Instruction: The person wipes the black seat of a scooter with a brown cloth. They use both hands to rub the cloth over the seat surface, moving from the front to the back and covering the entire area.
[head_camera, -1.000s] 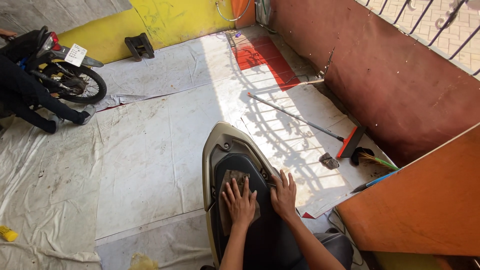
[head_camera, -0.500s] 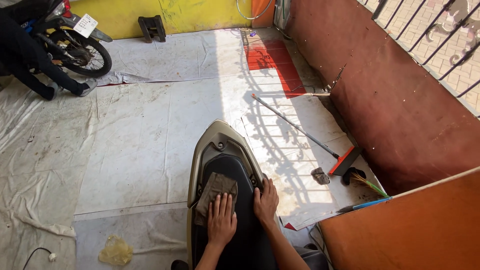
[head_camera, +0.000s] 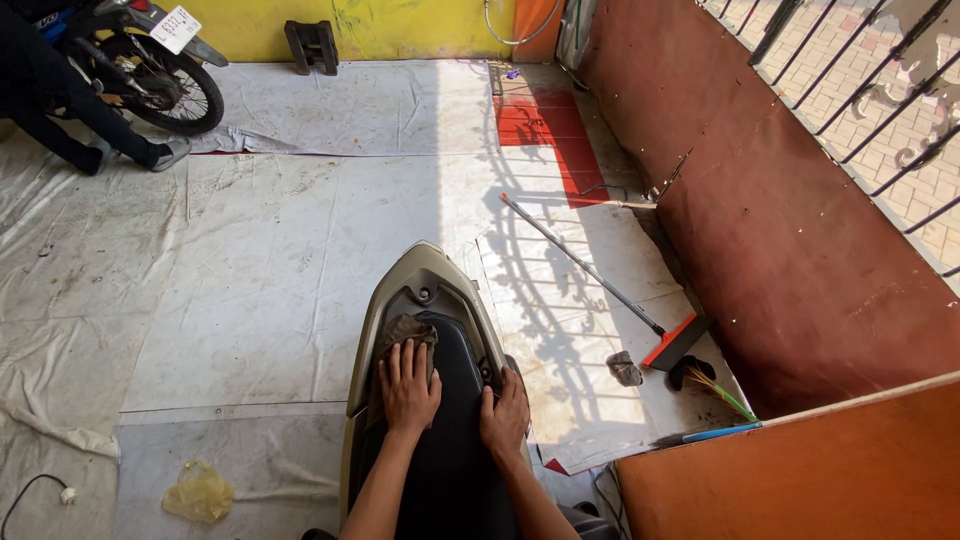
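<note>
The rear of a scooter (head_camera: 420, 275) with beige body panels and a black seat (head_camera: 455, 400) fills the lower middle of the head view. My left hand (head_camera: 407, 385) lies flat, pressing a dark brown rag (head_camera: 405, 332) onto the front part of the seat. The rag spreads out beyond my fingertips toward the beige tail. My right hand (head_camera: 505, 412) rests on the right edge of the seat, fingers curled over it, holding nothing else.
A red-headed squeegee (head_camera: 680, 342) with a long handle lies on the floor at the right, beside a grey rag (head_camera: 625, 368) and a small broom (head_camera: 715, 385). A motorcycle (head_camera: 150, 70) and a person's dark-trousered leg are at the far left. An orange board (head_camera: 800, 470) stands at lower right.
The view has shifted so the scooter sits lower and larger in frame. My left hand and the rag have slid slightly on the seat; my right hand stays on the seat's edge.
</note>
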